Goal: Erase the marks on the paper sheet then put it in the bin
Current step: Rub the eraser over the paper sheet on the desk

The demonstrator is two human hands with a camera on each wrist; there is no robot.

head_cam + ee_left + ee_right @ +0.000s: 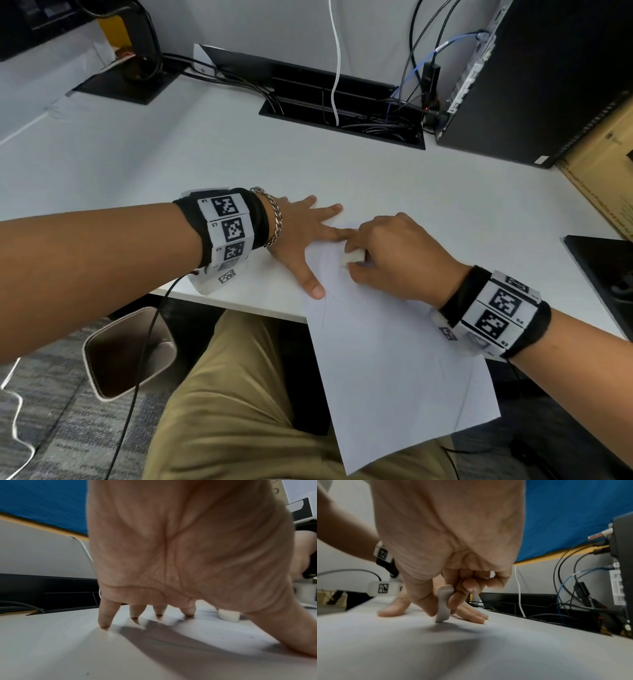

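A white paper sheet (387,359) lies on the white desk (205,164), its near half hanging over the front edge above my lap. Faint pencil lines (325,308) cross it. My left hand (305,236) lies flat with fingers spread, pressing the sheet's far left corner down. My right hand (394,253) pinches a white eraser (352,257) between thumb and fingers, its lower end on the paper just right of the left thumb. The right wrist view shows the eraser (443,604) standing upright on the sheet. In the left wrist view the eraser (229,615) shows beyond the spread fingertips (104,625).
A brown bin (128,353) stands on the carpet below the desk's front edge, to the left of my leg. A cable tray (342,109) with several wires runs along the back. A black computer tower (534,78) and a cardboard box (603,164) stand at right.
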